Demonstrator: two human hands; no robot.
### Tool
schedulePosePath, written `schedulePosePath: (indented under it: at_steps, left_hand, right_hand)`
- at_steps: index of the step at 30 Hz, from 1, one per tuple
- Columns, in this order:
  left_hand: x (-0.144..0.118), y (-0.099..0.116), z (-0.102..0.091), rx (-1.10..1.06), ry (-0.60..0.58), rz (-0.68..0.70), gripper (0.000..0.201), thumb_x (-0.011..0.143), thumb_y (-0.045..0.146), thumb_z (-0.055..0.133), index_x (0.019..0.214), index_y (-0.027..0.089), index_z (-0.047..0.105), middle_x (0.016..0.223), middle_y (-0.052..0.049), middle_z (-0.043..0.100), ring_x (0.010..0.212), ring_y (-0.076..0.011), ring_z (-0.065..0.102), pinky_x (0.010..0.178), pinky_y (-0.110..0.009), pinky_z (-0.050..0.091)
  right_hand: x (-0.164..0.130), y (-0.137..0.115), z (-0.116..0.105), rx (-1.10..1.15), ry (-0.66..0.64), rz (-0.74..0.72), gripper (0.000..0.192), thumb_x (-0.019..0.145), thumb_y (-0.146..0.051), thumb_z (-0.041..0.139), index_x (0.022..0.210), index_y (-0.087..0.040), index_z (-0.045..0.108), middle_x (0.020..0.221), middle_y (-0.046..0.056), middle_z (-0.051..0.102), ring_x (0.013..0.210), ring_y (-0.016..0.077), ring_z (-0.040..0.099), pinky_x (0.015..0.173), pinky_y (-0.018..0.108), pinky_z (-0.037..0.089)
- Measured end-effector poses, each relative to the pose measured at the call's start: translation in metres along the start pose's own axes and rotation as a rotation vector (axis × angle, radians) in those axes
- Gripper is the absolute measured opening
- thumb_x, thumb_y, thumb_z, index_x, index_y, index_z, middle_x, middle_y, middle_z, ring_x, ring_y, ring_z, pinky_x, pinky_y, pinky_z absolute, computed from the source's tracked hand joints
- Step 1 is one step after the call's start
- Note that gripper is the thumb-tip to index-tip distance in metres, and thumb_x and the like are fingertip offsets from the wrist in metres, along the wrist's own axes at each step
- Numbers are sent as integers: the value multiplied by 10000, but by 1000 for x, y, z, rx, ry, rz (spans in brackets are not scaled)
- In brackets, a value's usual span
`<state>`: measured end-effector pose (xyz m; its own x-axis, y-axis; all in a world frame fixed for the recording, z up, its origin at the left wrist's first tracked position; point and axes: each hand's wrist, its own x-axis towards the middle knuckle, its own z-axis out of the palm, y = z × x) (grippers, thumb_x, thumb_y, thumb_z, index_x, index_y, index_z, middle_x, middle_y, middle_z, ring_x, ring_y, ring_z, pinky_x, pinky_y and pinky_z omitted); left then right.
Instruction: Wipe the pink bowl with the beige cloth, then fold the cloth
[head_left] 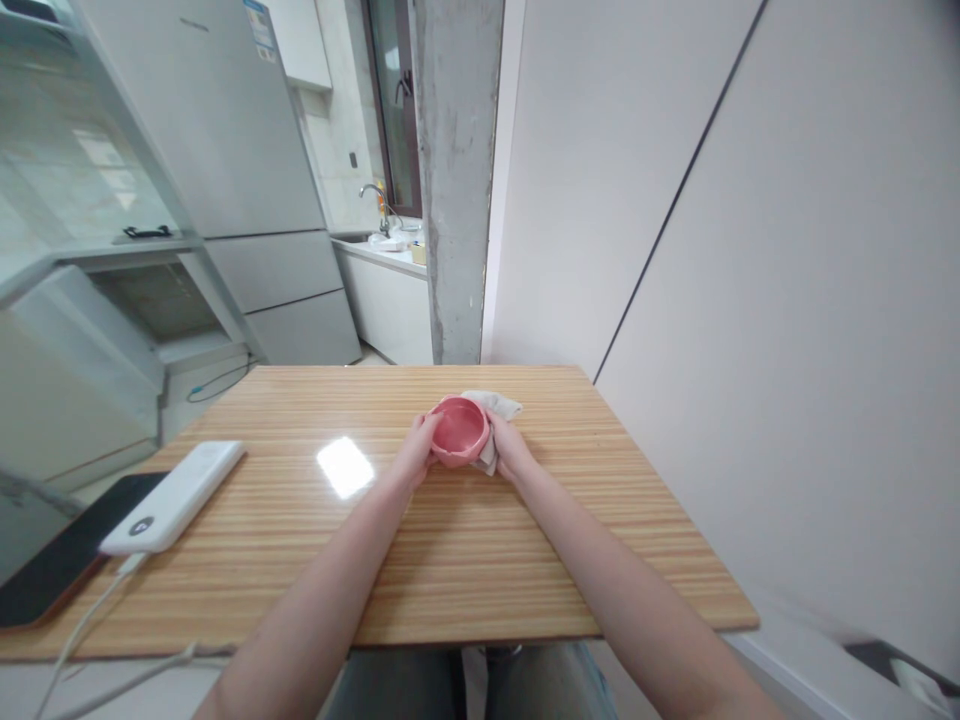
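The pink bowl (458, 429) sits toward the far edge of the tabletop (450, 560), about midway between its left and right edges, and you have it between both hands. Your left hand (417, 450) cups its left side; your right hand (507, 447) presses a white cloth (496, 408) against its right side, the cloth trailing out behind. Near the left edge lie a white power bank (175, 496), its cable (90, 625) and a dark phone (56, 560).
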<state>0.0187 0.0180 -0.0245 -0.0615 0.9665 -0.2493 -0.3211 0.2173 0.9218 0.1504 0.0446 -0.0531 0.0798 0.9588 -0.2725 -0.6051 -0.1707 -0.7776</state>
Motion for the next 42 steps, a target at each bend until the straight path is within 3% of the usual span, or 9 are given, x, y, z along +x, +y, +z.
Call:
schedulePosePath:
  at_steps: [10, 20, 23, 25, 28, 31, 35, 39, 42]
  left_hand:
    - [6, -2, 1, -117, 59, 211, 311, 733, 357, 641, 957, 140, 642, 1001, -74, 670, 902, -165, 604, 761, -244, 463]
    - [-2, 13, 2, -269, 45, 95, 296, 822, 353, 540, 1052, 180, 612, 1022, -51, 675, 906, -166, 632, 662, -225, 496]
    - [-4, 16, 2, -284, 46, 125, 340, 800, 385, 574, 1084, 200, 597, 986, -44, 685, 905, -182, 639, 670, -254, 515]
    - [-5, 17, 3, -273, 40, 140, 374, 785, 409, 597, 1098, 204, 590, 990, -46, 685, 921, -192, 637, 691, -274, 524]
    - [-7, 14, 7, -286, -6, 139, 365, 795, 413, 594, 1081, 187, 603, 1052, -58, 673, 977, -195, 620, 741, -275, 522]
    - [-8, 9, 11, -295, -83, 137, 374, 810, 408, 584, 1105, 180, 601, 1136, -74, 647, 1019, -198, 604, 760, -267, 519]
    - [-6, 3, 13, -254, -167, 120, 419, 793, 404, 609, 1164, 210, 576, 1191, -73, 619, 1028, -191, 594, 768, -268, 516]
    - [0, 0, 12, -97, -196, 124, 399, 817, 434, 559, 1156, 226, 590, 1116, -72, 641, 969, -182, 599, 815, -295, 487]
    - [2, -4, 7, 200, -149, 287, 317, 746, 336, 652, 1036, 208, 658, 990, -77, 657, 881, -182, 594, 849, -308, 453]
  right_hand:
    - [-8, -1, 7, 8, -96, 104, 201, 875, -290, 505, 899, -177, 669, 876, 22, 734, 853, 150, 666, 825, 272, 514]
    - [-10, -7, 2, -94, -182, 74, 177, 813, -359, 590, 884, -215, 667, 846, 12, 732, 854, 182, 667, 795, 316, 524]
    - [-3, -16, -10, -385, -190, -63, 112, 701, -290, 705, 779, -219, 667, 767, 8, 719, 896, 221, 646, 830, 350, 501]
    - [0, -23, -17, -534, -90, -229, 131, 633, -220, 746, 729, -217, 657, 790, 14, 709, 967, 234, 612, 902, 362, 460]
    - [-1, -32, -17, -464, 47, -484, 244, 646, -198, 725, 880, -223, 661, 998, 30, 676, 1085, 205, 545, 990, 348, 390]
    - [-12, -35, -8, -361, -112, -473, 349, 710, -238, 668, 1057, -254, 631, 1101, 14, 642, 1097, 170, 539, 999, 320, 380]
    - [-22, -29, 1, -456, -279, -470, 404, 653, -161, 658, 1045, -257, 634, 1116, -23, 642, 1084, 166, 538, 1024, 288, 351]
    - [-7, -34, -9, -453, -153, -475, 351, 665, -146, 497, 973, -240, 636, 1010, -22, 669, 996, 169, 564, 960, 294, 405]
    - [9, -55, -29, -451, 24, -500, 303, 691, -203, 423, 907, -206, 634, 981, 17, 672, 951, 180, 576, 903, 300, 436]
